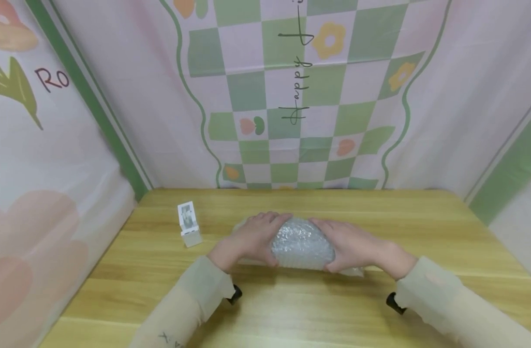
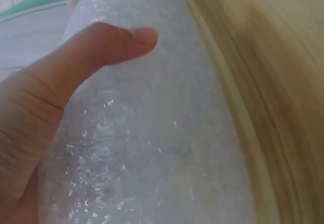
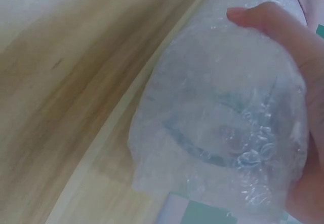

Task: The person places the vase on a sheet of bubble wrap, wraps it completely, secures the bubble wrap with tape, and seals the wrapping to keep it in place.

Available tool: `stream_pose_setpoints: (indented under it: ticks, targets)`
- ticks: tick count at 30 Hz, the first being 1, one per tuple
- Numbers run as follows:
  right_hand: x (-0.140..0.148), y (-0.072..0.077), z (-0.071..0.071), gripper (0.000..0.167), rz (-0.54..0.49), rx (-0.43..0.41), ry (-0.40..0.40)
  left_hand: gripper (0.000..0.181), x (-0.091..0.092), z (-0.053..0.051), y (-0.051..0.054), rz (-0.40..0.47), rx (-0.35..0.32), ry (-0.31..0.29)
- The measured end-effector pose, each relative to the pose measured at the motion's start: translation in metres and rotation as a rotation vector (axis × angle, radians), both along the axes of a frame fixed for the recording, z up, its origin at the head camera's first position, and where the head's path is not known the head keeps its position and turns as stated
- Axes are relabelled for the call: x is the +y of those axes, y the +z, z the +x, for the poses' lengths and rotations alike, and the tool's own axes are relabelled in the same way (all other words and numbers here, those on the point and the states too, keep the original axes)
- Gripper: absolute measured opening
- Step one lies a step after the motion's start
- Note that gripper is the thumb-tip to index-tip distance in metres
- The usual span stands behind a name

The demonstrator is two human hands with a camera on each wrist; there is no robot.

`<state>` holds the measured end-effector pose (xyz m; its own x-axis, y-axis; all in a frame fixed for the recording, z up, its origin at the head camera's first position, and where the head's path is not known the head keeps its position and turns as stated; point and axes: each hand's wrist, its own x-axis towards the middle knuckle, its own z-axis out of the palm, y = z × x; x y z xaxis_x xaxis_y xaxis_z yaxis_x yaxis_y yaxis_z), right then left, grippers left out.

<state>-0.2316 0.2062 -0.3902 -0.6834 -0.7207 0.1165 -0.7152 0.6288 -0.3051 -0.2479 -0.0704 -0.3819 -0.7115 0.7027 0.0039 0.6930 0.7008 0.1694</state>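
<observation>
A long rounded bundle of clear bubble wrap (image 1: 302, 244) lies lengthwise across the middle of the wooden table. My left hand (image 1: 258, 237) grips its left part from above, the thumb on the near side; the left wrist view shows that thumb (image 2: 109, 44) across the wrap (image 2: 152, 133). Toward the other end, my right hand (image 1: 350, 241) holds the bundle the same way. In the right wrist view, loose wrap (image 3: 217, 133) extends past the right thumb (image 3: 273, 21), and a bluish curved edge shows through it. What is inside cannot be made out.
On the table's left side stands a small white box-like object (image 1: 190, 237) with a grey picture on its raised panel. The wooden table (image 1: 317, 314) ends at a checkered cloth backdrop (image 1: 283, 140); a printed cloth (image 1: 74, 193) hangs along the left.
</observation>
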Motion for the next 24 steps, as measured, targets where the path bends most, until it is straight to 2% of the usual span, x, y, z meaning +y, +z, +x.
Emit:
stream_pose_setpoints:
  ticks: [7, 12, 18, 24]
  targets:
    - [0.0021, 0.0033, -0.0014, 0.104, -0.052, -0.132, 0.048, 0.122, -0.0015, -0.001, 0.0065, 0.02, -0.117, -0.026]
    - [0.0037, 0.0052, 0.0003, 0.103, -0.063, -0.226, 0.066, 0.12, -0.0013, -0.0021, 0.0072, 0.01, -0.16, -0.052]
    - [0.0068, 0.0061, 0.0032, 0.102, -0.047, -0.288, 0.074, 0.119, -0.0023, -0.0031, 0.0088, 0.017, -0.216, -0.077]
    - [0.0068, 0.0069, 0.0004, 0.102, -0.051, -0.336, 0.084, 0.119, -0.002, -0.009, 0.0094, 0.054, -0.287, -0.099]
